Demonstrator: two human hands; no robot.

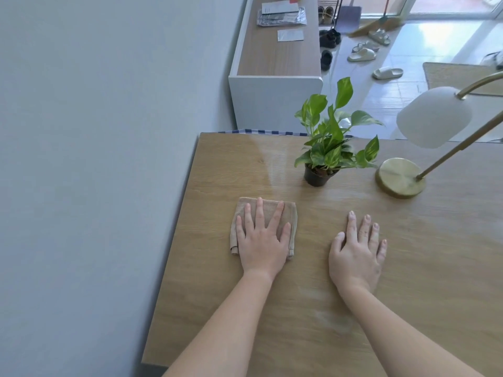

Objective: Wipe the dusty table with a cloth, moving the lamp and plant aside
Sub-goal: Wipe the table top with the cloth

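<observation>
A folded beige cloth (pixel 245 206) lies on the wooden table (pixel 217 164) near its left side. My left hand (pixel 261 240) presses flat on the cloth with straight, spread fingers. My right hand (pixel 356 251) rests flat on the bare wood to the right, fingers straight. Beyond the hands stands a green-leaved plant (pixel 333 140) in a small black pot. To its right is a lamp (pixel 398 176) with a round brass base, a slanted brass stem and a white shade. A pale dusty film shows on the wood around the plant and near my right forearm.
A grey wall (pixel 95 159) runs along the table's left edge. Past the far edge stands a white cabinet (pixel 275 102) with papers on its wooden top. Several slippers and shoes (pixel 362 54) lie on the tiled floor beyond.
</observation>
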